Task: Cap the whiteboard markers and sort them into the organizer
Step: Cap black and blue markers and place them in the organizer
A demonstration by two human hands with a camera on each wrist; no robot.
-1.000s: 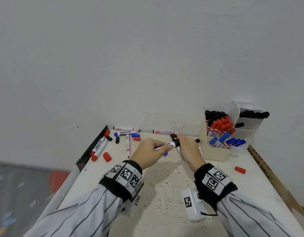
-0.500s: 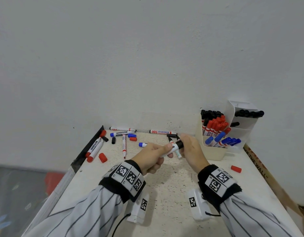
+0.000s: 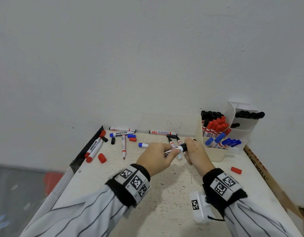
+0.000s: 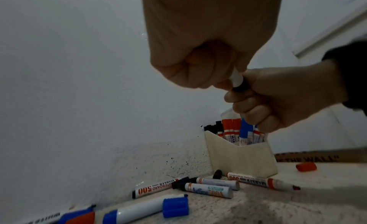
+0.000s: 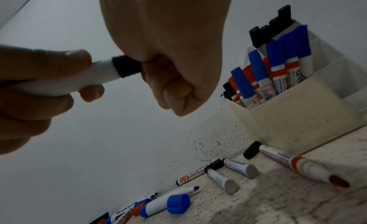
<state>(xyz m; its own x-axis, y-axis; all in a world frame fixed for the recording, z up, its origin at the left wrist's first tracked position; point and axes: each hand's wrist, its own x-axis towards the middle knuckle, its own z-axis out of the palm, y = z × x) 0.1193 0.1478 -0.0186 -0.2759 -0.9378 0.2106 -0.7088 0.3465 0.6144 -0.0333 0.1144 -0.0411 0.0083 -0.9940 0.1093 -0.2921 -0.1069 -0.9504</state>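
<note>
Loose markers (image 3: 93,147) and caps are lying along the speckled table's (image 3: 165,194) left and back edges, under a white wall. Above its middle, the left hand (image 3: 157,155) is gripping the marker (image 3: 176,149) barrel while the right hand (image 3: 195,153) is clenching its black cap; the organizer (image 3: 214,153) is standing at the back right corner.

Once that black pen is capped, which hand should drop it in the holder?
Probably the right hand: it is nearer the holder and already grips the black pen at its cap end, while the left hand holds the barrel farther away.

black cap (image 5: 127,68) | we see its far end buried in the right hand (image 5: 168,54) | marker (image 5: 83,77) rear hidden by left hand (image 5: 29,92)
</note>
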